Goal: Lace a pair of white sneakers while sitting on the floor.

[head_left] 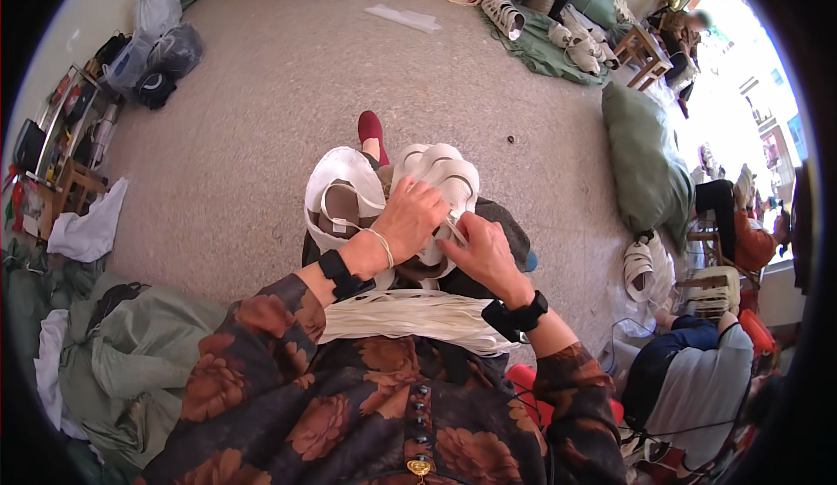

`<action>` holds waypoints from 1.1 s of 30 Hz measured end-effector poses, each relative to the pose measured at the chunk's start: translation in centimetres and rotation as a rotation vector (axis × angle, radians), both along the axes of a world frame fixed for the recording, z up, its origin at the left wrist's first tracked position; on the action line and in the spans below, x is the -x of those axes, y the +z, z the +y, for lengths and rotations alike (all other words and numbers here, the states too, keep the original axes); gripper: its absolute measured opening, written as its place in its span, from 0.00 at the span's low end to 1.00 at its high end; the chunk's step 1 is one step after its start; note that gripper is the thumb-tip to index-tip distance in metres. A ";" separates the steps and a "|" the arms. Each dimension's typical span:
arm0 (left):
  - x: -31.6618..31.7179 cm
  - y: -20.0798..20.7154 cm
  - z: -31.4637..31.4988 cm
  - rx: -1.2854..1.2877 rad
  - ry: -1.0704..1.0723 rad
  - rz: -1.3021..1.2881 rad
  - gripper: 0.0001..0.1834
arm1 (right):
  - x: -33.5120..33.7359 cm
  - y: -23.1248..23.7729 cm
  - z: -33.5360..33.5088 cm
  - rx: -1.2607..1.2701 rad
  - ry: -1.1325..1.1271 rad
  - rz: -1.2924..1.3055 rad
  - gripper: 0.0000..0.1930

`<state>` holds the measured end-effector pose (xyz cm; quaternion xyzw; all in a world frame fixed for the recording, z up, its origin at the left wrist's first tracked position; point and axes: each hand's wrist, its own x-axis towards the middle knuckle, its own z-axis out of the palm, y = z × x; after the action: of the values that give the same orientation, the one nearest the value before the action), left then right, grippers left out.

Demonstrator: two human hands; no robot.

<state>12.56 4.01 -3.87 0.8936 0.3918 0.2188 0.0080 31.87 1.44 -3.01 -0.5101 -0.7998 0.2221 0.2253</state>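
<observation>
Two white shoes with brown insoles rest in my lap. The right-hand shoe (440, 164) has an upper of wide looped straps. Over its opening my left hand (408, 225) is closed, fingers curled onto the strap edge; its fingertips are partly hidden. My right hand (485, 254) pinches a narrow white strip (454, 228) at the same shoe's side, close to the left fingertips. Beside them lies the other white shoe (316, 190), with a loose thin strip looping across its opening. A bundle of cream strips (410, 317) lies across my lap, below both wrists.
Green sacks (647, 158) bulge at the right, and a green cloth bundle (144, 337) sits at lower left. More white shoes (639, 269) stand on the right. Several people sit along the right side. Plastic bags (174, 51) and a shelf (70, 123) line the left wall.
</observation>
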 end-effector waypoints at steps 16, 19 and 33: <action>20.9 0.8 -14.3 0.438 0.116 0.462 0.04 | -0.4 -1.8 -0.7 -0.076 -0.099 0.095 0.12; 23.7 -0.2 -17.4 0.716 0.173 0.705 0.03 | -0.3 -1.8 -0.6 -0.049 -0.110 0.096 0.15; 5.7 2.8 -4.7 0.234 0.021 -0.219 0.10 | -0.1 -1.3 -0.5 0.010 -0.117 0.224 0.07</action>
<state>6.91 -0.74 -1.03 0.8533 0.4207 0.2678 0.1525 31.96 0.98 -4.33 -0.5287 -0.7375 0.2682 0.3235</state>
